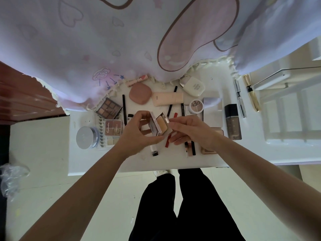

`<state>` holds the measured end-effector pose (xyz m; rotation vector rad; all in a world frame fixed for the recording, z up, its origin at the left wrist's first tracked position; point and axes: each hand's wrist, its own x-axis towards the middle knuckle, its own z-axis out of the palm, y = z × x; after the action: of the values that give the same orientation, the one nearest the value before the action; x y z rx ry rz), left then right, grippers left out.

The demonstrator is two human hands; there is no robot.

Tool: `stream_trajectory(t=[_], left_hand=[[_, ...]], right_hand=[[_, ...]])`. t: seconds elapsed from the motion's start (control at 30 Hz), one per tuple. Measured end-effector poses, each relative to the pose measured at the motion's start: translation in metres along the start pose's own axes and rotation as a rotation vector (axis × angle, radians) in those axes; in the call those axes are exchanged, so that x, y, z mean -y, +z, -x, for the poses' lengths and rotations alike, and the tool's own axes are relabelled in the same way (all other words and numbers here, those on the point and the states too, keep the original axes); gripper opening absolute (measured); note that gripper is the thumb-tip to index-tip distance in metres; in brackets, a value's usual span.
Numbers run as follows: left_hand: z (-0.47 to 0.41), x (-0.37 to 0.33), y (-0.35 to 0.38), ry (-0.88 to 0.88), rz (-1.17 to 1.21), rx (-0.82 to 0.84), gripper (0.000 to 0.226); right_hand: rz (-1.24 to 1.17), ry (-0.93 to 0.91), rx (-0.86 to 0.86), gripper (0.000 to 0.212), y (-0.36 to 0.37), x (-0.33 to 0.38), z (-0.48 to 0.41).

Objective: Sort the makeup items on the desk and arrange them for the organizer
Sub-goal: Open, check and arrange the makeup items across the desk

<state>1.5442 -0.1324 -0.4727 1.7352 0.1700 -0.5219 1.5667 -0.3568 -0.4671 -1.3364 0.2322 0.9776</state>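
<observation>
Above the middle of the white desk (173,159) I hold an open powder compact (160,125), its beige pan facing up and its lid tilted to the left. My left hand (139,134) grips the compact from the left and below. My right hand (187,130) pinches its right edge with thumb and forefinger. Makeup lies all around: eyeshadow palettes (108,108), a round silver jar (86,137), a pink puff case (140,92), a peach tube (167,98), a foundation bottle (232,121), pencils and a red lip pencil (169,139).
A printed pastel curtain (121,40) hangs over the desk's far edge. Mascara tubes (251,94) lie at the far right beside a white shelf unit (286,119). A silver box (212,110) and a white bottle (193,86) sit right of centre. My black-trousered legs (182,206) are below.
</observation>
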Motion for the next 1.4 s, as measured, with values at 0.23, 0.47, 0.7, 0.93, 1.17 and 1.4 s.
stream_trajectory(t=[0.23, 0.47, 0.7, 0.93, 1.17, 1.4], left_hand=[[0.006, 0.007, 0.003, 0.019, 0.113, -0.051, 0.077], [0.009, 0.017, 0.011, -0.157, 0.356, 0.001, 0.078], [0.008, 0.015, 0.011, -0.272, 0.716, -0.001, 0.041], [0.011, 0.017, 0.016, -0.288, 0.822, 0.063, 0.049], [0.012, 0.018, 0.021, -0.312, 0.829, 0.098, 0.05], [0.007, 0.013, 0.027, -0.389, 0.735, 0.095, 0.036]], right_hand=[[0.142, -0.119, -0.211, 0.014, -0.002, 0.004, 0.0], [0.553, -0.381, -0.374, 0.014, -0.004, -0.004, 0.007], [0.74, -0.507, -0.456, 0.021, -0.011, -0.006, 0.009], [0.335, -0.3, -0.461, 0.024, -0.02, -0.003, 0.009], [0.424, -0.229, -0.487, 0.017, -0.023, -0.009, 0.01], [0.36, -0.199, -0.534, 0.016, -0.031, -0.013, 0.024]])
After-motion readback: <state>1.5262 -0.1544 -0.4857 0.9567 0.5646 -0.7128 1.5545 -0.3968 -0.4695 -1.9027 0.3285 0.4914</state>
